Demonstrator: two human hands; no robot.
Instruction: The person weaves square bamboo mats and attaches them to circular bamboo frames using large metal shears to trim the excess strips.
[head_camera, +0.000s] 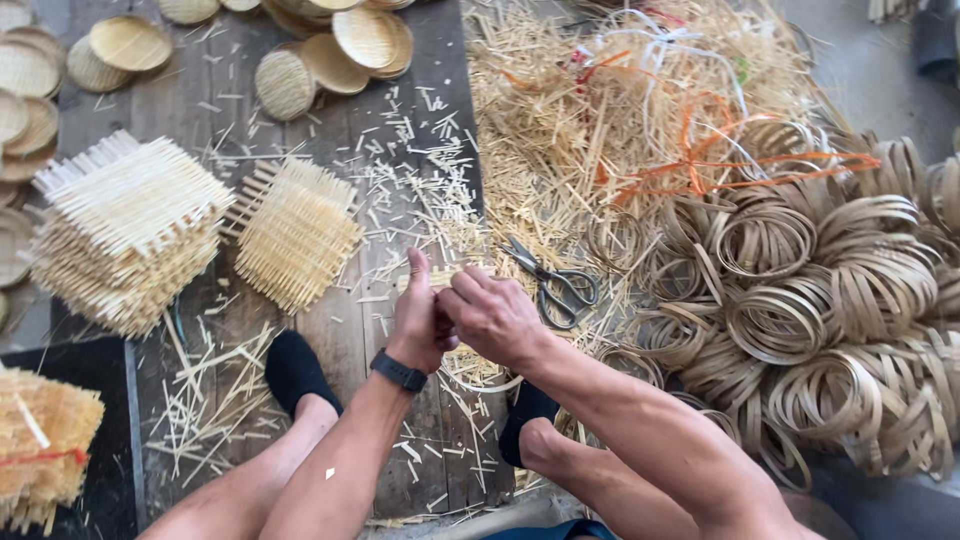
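My left hand (419, 318) and my right hand (492, 312) are pressed together over the wooden board (390, 120), both closed around a small woven bamboo piece (447, 277) whose edge shows between the fingers. A thin bamboo hoop (480, 384) curves below the hands. A black watch (398, 371) is on my left wrist. Grey scissors (556, 280) lie just right of my right hand on the straw.
Two stacks of square woven bamboo mats (125, 232) (293, 232) sit to the left. Round woven lids (345, 45) lie at the top. A big pile of bamboo rings (830, 310) fills the right, with strip offcuts (590, 120) above. My feet in black socks (292, 370) rest below.
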